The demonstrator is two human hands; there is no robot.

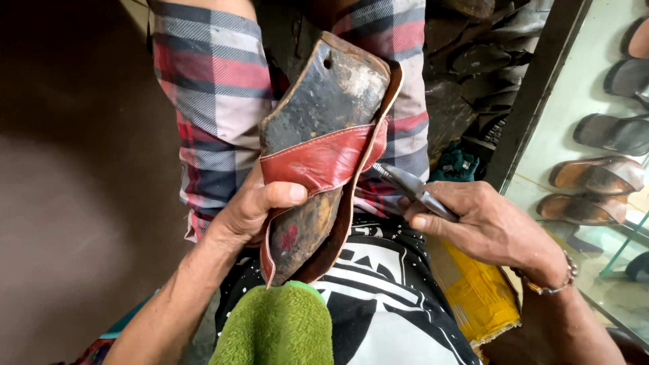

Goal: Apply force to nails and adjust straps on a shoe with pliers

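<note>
Leather: red upper wrapped across a dark, scuffed last, tan edge trailing down the right side.
Axis: the last's long axis runs steeply, from lower left near the green cloth to upper right; the broad end with a small hole points up and away, the narrower end points down toward the person.
Position: held above the lap, in front of the checked garment.
Left hand: closed round the last's lower half, thumb pressed across the red upper.
Right hand: closed on metal pliers, fingers wrapped over the handles.
Pliers: nose aimed up-left, tip at the upper's right edge; whether it grips the leather cannot be told.
Surroundings: yellow package by the right wrist; sandals on shelves at right.
</note>
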